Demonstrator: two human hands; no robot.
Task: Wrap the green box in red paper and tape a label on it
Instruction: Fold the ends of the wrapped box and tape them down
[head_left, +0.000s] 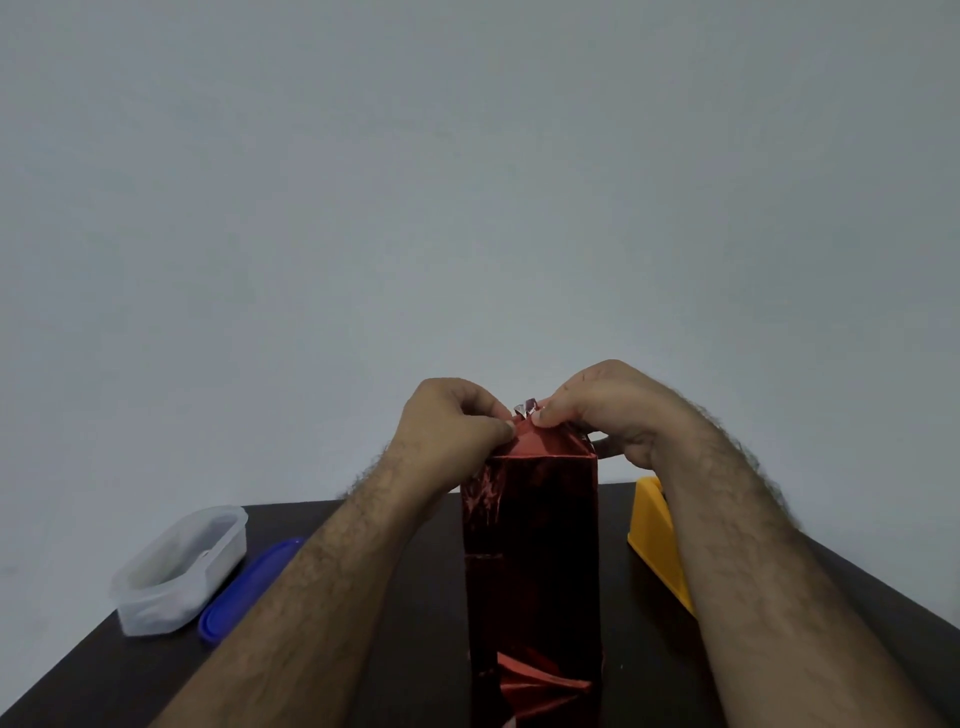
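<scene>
Wrapped box (531, 561) upright on tabletop (363, 670), below both hands. Left hand (449, 423) and right hand (605, 410) pinching red paper (535, 441) flaps at top. Risks: foil tearing from overtight pinch; tall box toppling; fold springing open before taping.

- The box (532, 561), fully covered, stands upright at lower centre of the frame on the dark desk (405, 649).
- Its shiny red paper (530, 444) is gathered into a peak on top, with folded flaps near its base.
</scene>
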